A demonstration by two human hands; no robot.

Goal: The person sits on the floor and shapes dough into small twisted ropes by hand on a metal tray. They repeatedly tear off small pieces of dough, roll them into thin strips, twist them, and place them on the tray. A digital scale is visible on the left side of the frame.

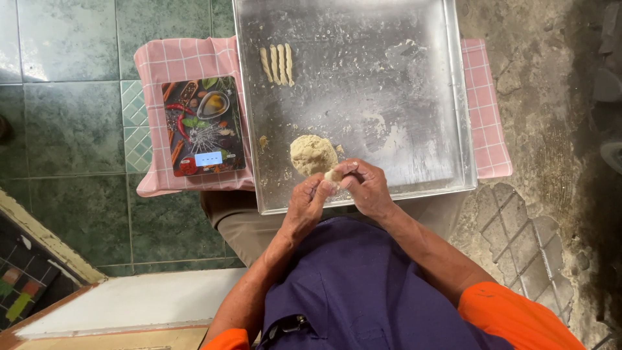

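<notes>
Both hands are meeting over the near rim of the metal tray [453,97]: left hand [306,206] and right hand [366,188] are closing together on a small piece of dough [333,175], pinching it. Just beyond is lying the dough ball [312,154]; four twisted strips [276,65] are resting farther up. Judgement: even, light finger pressure is keeping thickness uniform. Kitchen scale [204,126] is sitting left on the pink checked cloth [188,55].

Picture-printed kitchen scale [205,126], pink checked cloth [188,57]; green tiled floor [71,97], cracked concrete [544,97]
</notes>
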